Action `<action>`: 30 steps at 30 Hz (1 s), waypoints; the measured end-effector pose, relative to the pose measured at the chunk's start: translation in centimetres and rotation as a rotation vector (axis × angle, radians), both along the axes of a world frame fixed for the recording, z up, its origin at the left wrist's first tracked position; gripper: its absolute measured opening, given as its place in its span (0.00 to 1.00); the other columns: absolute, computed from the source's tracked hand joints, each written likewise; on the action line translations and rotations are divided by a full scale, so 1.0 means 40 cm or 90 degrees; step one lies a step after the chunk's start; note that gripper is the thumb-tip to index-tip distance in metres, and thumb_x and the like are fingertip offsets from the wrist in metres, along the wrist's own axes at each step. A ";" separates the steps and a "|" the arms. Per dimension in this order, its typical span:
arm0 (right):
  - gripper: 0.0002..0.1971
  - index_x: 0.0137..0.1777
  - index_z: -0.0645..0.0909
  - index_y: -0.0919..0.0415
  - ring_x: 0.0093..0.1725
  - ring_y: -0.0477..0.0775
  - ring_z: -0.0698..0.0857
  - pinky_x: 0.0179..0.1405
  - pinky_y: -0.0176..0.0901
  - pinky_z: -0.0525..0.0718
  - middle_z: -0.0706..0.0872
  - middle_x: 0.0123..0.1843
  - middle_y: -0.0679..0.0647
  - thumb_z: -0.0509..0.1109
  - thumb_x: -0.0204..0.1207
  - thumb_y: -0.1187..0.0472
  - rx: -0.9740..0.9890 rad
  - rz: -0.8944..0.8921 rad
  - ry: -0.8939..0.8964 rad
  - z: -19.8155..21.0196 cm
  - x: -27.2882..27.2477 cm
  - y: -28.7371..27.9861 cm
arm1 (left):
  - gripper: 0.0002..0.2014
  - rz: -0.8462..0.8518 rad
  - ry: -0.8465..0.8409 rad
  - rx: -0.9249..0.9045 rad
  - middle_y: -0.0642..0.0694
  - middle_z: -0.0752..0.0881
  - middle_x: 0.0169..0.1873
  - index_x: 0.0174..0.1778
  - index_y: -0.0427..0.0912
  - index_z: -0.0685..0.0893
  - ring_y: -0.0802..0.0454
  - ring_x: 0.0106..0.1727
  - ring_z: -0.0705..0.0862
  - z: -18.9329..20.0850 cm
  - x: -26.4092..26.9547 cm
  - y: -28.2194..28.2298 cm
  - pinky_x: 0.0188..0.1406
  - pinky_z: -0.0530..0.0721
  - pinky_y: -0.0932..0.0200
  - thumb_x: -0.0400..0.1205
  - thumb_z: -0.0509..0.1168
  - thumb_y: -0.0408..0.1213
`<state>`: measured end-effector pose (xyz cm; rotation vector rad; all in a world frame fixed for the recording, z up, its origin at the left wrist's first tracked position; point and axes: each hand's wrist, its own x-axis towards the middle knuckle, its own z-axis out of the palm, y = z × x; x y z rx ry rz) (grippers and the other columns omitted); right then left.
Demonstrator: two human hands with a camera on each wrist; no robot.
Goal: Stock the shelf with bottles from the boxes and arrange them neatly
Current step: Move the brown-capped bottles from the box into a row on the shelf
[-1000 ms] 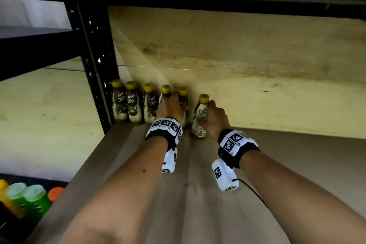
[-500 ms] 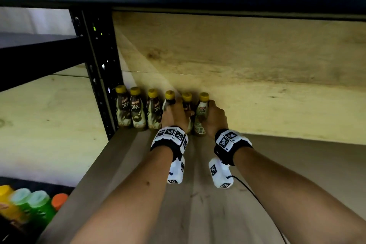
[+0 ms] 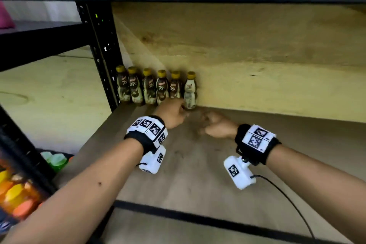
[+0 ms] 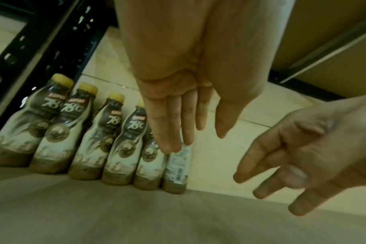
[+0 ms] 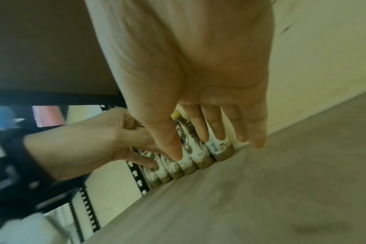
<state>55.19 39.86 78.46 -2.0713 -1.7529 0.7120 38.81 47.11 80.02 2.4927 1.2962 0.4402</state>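
Here, in the head view, six bottles [image 3: 156,87] stand in a row along the back edge of the shelf [image 3: 198,174], starting at its back left corner by the black post [image 3: 103,53]; the last bottle [image 3: 190,90] at the right end shows its white barcode side, unlike the others; the left hand [image 3: 172,113] sits low in front of that end of the row, and the right hand [image 3: 214,125] lies just right of it near the board, blurred, so its fingers are hard to read from here; the rest of the shelf to the right is bare wood.

In the left wrist view the left hand [image 4: 184,105] has straight, relaxed fingers and holds nothing, its tips near the last bottle [image 4: 178,166]; whether they touch it I cannot tell; the right hand [image 4: 303,156] hangs loosely spread and empty.

In the right wrist view the right hand [image 5: 198,105] is likewise flat and empty, fingertips just in front of the bottles [image 5: 190,158]; the left hand [image 5: 107,140] looks loosely bent, gripping nothing.

The risk, as I judge it, is a knuckle or wrist strap catching the end bottle; since the bottles stand tight together, one knock could tip several.
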 end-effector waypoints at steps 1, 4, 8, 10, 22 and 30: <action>0.23 0.63 0.79 0.56 0.60 0.56 0.84 0.60 0.48 0.84 0.85 0.60 0.54 0.78 0.70 0.52 -0.024 0.019 -0.022 -0.004 0.015 -0.044 | 0.17 -0.021 0.023 -0.017 0.44 0.87 0.57 0.63 0.42 0.82 0.44 0.60 0.84 0.000 0.010 -0.044 0.60 0.81 0.54 0.80 0.67 0.43; 0.19 0.58 0.82 0.57 0.55 0.54 0.85 0.59 0.49 0.84 0.86 0.55 0.53 0.77 0.72 0.49 -0.039 0.065 -0.073 -0.005 0.075 -0.198 | 0.15 -0.080 0.083 -0.039 0.46 0.88 0.53 0.59 0.44 0.85 0.49 0.57 0.84 -0.013 0.053 -0.193 0.61 0.82 0.53 0.79 0.69 0.45; 0.11 0.46 0.86 0.57 0.40 0.53 0.90 0.46 0.49 0.88 0.92 0.42 0.53 0.76 0.72 0.50 -0.065 0.088 -0.044 -0.024 0.176 -0.441 | 0.08 -0.154 0.104 -0.093 0.48 0.91 0.40 0.46 0.45 0.88 0.53 0.46 0.87 -0.048 0.141 -0.437 0.49 0.82 0.62 0.79 0.70 0.44; 0.09 0.46 0.86 0.60 0.35 0.54 0.91 0.38 0.50 0.88 0.92 0.39 0.55 0.74 0.74 0.54 -0.115 0.097 0.014 -0.048 0.218 -0.561 | 0.09 -0.198 0.146 -0.155 0.48 0.91 0.32 0.39 0.43 0.87 0.54 0.35 0.89 -0.074 0.197 -0.557 0.41 0.83 0.64 0.79 0.69 0.45; 0.13 0.53 0.86 0.54 0.53 0.53 0.85 0.56 0.47 0.84 0.87 0.52 0.51 0.76 0.72 0.49 -0.282 0.034 0.044 -0.462 0.371 -0.973 | 0.15 -0.167 0.291 -0.379 0.47 0.88 0.49 0.55 0.44 0.86 0.48 0.52 0.85 -0.519 0.345 -0.935 0.50 0.81 0.61 0.77 0.71 0.48; 0.12 0.55 0.87 0.62 0.58 0.60 0.84 0.49 0.40 0.80 0.87 0.59 0.59 0.69 0.79 0.55 -0.456 -0.086 0.115 -0.819 0.296 -1.153 | 0.20 -0.068 0.409 -0.543 0.41 0.85 0.61 0.62 0.38 0.84 0.42 0.61 0.83 -0.870 0.184 -1.036 0.59 0.80 0.56 0.79 0.70 0.47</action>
